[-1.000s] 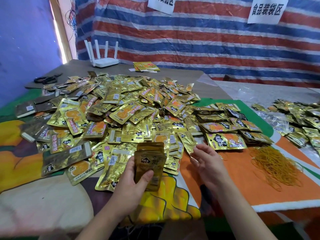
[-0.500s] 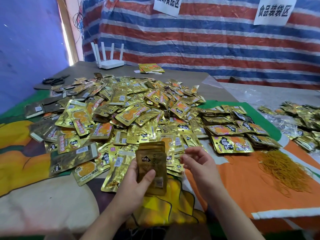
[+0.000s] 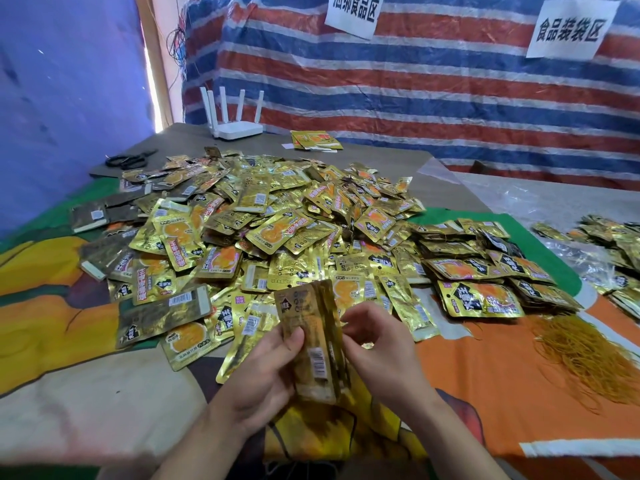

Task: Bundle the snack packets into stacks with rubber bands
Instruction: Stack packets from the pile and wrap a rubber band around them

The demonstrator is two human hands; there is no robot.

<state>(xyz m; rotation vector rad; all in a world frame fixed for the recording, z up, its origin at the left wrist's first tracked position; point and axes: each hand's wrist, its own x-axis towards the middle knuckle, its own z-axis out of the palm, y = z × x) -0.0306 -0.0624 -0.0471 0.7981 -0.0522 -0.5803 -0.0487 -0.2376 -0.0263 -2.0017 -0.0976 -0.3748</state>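
**Honestly, both hands on one small stack of gold packets**

So the left hand [image 3: 263, 372] sits low in the centre of the frame, gripping a stack of snack packets [image 3: 313, 341] held upright, thumb curled over the front face and the other digits behind; the right hand [image 3: 381, 355] is right against the stack's right edge, curled in and touching it, though I can't tell if it's actually pinching the stack or just steadying it; the top packet shows its back, with a barcode near the bottom.

Behind the hands, filling the middle of the frame, is a big loose pile of gold packets [image 3: 270, 230] spread over a colourful tablecloth [image 3: 519, 393]; to the centre right sit flatter bundled stacks [image 3: 481, 282] lying on their sides, some overlapping; just below and right of those, at the right edge, is a tangled heap of yellow rubber bands [image 3: 585, 351] on the orange part of the cloth, well apart from both hands.

More packets [image 3: 616, 244] lie on clear plastic at the far right; upper left has a white router [image 3: 235, 126] with its antennas up, black scissors [image 3: 130, 160] left of it, and a few packets [image 3: 317, 141] lying apart near the striped tarp [image 3: 415, 98]; two paper signs [image 3: 573, 29] hang on that tarp at the top.
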